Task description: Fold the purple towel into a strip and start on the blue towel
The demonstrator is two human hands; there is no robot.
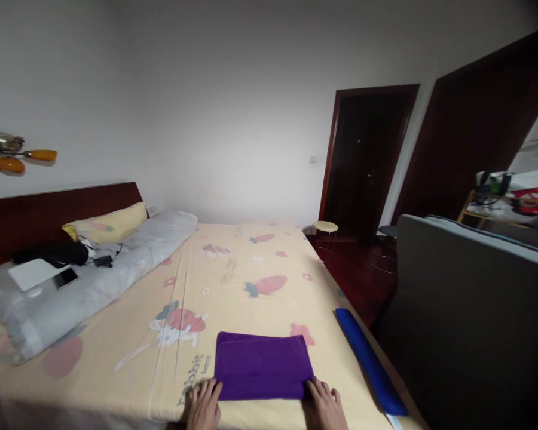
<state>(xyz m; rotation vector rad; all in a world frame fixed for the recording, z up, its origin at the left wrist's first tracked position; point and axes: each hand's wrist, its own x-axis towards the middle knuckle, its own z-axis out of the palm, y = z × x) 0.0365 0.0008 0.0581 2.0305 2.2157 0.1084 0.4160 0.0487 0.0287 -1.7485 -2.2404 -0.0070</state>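
Towel, purple [263,365], folded, lies on the bed [251,263] with its long axis left-right. Your left hand [205,406] and right hand [326,407] rest open-fingered at its near corners, gripping nothing.

You see a solid purple folded cloth [263,365] on a pale yellow bedsheet [233,263] printed with pink-red strawberries and small white flowers. A bright blue roll [370,361] lies at its edge. The quilt [94,280] is grey, the pillow [107,224] yellow, the headboard [49,212] dark reddish-brown.
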